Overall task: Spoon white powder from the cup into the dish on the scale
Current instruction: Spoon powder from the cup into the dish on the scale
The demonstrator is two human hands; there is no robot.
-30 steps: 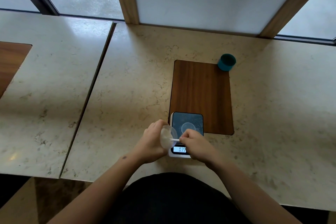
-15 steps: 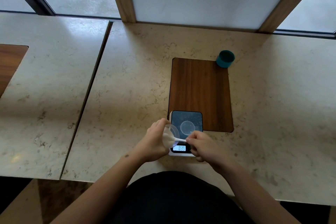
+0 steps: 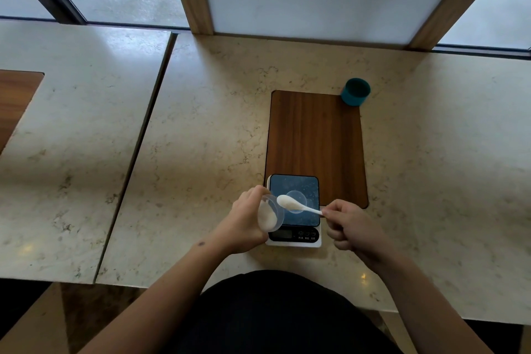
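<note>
My left hand [image 3: 245,221] grips a clear plastic cup [image 3: 269,216] tilted on its side, mouth facing right, with white powder lying in it. My right hand [image 3: 352,228] pinches the handle end of a white plastic spoon [image 3: 296,203]. The spoon's bowl is just outside the cup's rim, carrying powder, and hangs over the left edge of a small clear dish [image 3: 298,200]. That dish sits on the dark glass platform of a white digital scale [image 3: 301,185] at the table's front edge. The cup hides the scale's left front corner.
The scale overlaps the near end of a dark wooden inlay [image 3: 316,135] in the marble table [image 3: 201,138]. A teal cup [image 3: 355,92] stands at the inlay's far right corner. A seam [image 3: 143,135] separates a second table on the left.
The spoon has come out of the cup and moved right, over the dish. My right hand has drawn back to the right, off the scale's display.
</note>
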